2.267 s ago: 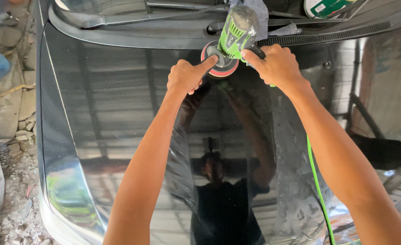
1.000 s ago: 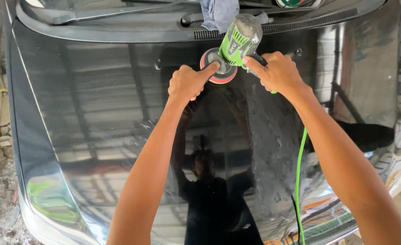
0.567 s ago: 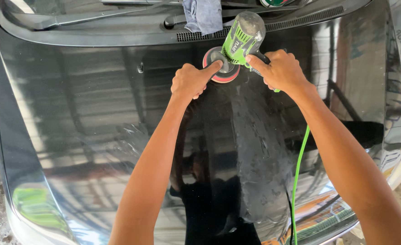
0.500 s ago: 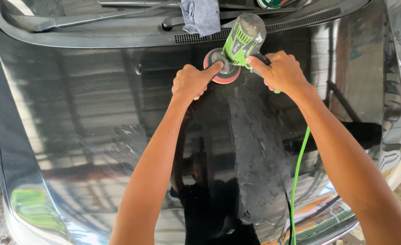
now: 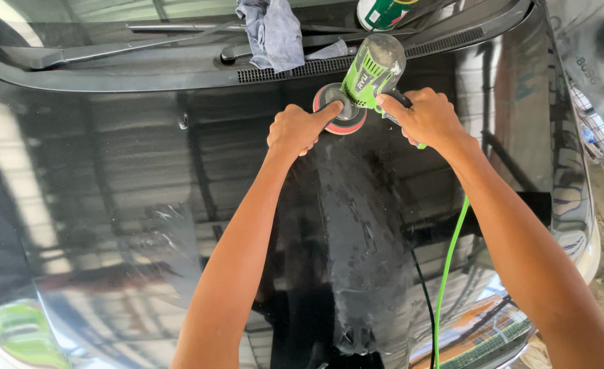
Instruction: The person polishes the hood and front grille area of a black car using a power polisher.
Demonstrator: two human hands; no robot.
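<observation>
The green polisher (image 5: 370, 72) sits at the far end of the black car hood (image 5: 111, 205), a little right of the middle, just near of the vent grille below the windshield. Its round red pad (image 5: 341, 117) lies flat against the paint, and the green body tilts up and away from me toward the glass. My right hand (image 5: 425, 117) is wrapped tight around the handle on the right side of the machine, fingers curled under it and thumb pointing left along the body. My left hand (image 5: 298, 128) is bunched into a loose fist, with the index finger stretched out so its tip presses on the top of the pad's hub. Both my arms reach far out over the hood. A bright green cord (image 5: 449, 273) runs from under my right wrist back toward me, across the right half of the hood. A dull, hazy streak (image 5: 357, 225) runs from the pad back toward me down the middle of the glossy paint. Beyond the machine, a grey rag (image 5: 275, 31) is draped over the wiper arm (image 5: 111, 49), and a green and white can (image 5: 384, 12) stands just right of it, at the base of the windshield.
</observation>
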